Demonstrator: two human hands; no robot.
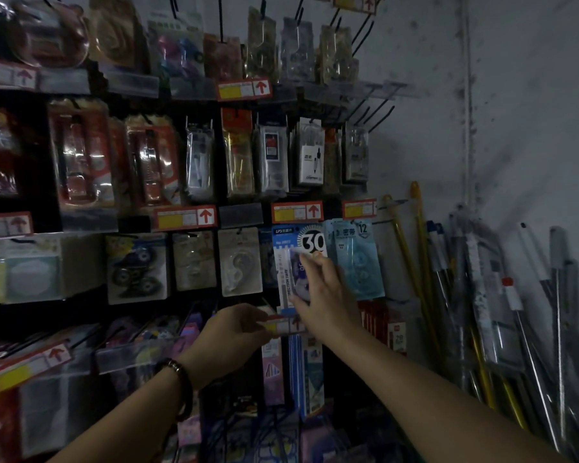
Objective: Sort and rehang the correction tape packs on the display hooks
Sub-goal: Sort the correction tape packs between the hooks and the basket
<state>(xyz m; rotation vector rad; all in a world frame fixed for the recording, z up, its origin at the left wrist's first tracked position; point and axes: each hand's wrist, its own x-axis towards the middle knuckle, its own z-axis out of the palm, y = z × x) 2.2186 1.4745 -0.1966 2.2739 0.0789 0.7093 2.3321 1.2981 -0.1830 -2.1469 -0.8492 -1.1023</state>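
Blue correction tape pack (301, 242), long axis upright, lies just up-left of our right hand (325, 292), thumb and fingers pinching it; left hand (238, 329), lower, pinches the price label (283, 324)

A dark rack (217, 182) carries rows of black hooks (376, 111), which are bare at 1 o'clock. Red-and-yellow tags (184, 218) edge each row. Compass packs (311, 155) hang just above centre. At their 6 o'clock is a blue 30 pack (301, 240), with a pale 12 pack (358, 259) just beside it at 3 o'clock and a white pack (239, 262) near at 9 o'clock. A lower tag (281, 325) sits at its 6 o'clock.
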